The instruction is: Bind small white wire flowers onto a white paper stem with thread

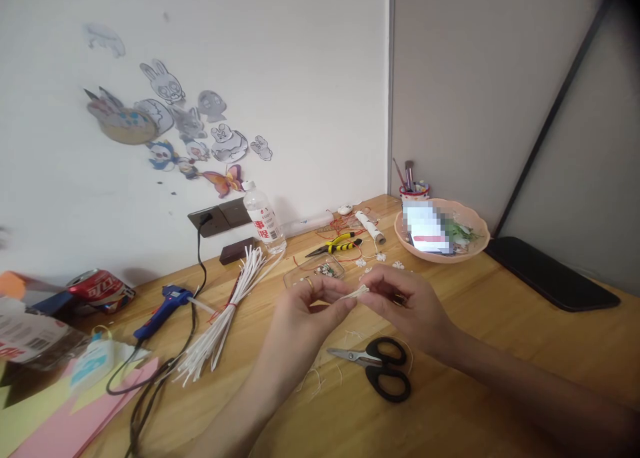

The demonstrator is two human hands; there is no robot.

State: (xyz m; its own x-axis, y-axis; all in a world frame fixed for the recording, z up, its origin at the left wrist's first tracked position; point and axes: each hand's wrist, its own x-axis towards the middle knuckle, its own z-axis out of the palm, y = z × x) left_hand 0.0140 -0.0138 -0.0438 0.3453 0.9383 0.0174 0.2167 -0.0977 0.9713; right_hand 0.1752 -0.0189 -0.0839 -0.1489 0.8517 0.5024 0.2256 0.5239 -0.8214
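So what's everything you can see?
White strands: several, cream, centre
Scissors: one, black-handled, front
Strip bundle: one, white, left
Glue gun: one, blue, left
Pliers: one, yellow-black, middle back
Clear box: one, transparent, near pliers
Cutouts: many, mixed, wall
Upright bottle: one, clear, near wall
Can: one, red, left
Papers: several, pink-yellow, front left
Bowl: one, peach, back right
Phone: one, white-screened, in bowl
Slab: one, black, right
Table: one, brown, underneath
Left grip: one, gold-ringed, centre
Right grip: one, bare, centre

Place: craft desk (pixel 500 378), probably home | glue gun (pixel 163 313) | scissors (pixel 373 363) | cartoon wall cutouts (pixel 230 145)
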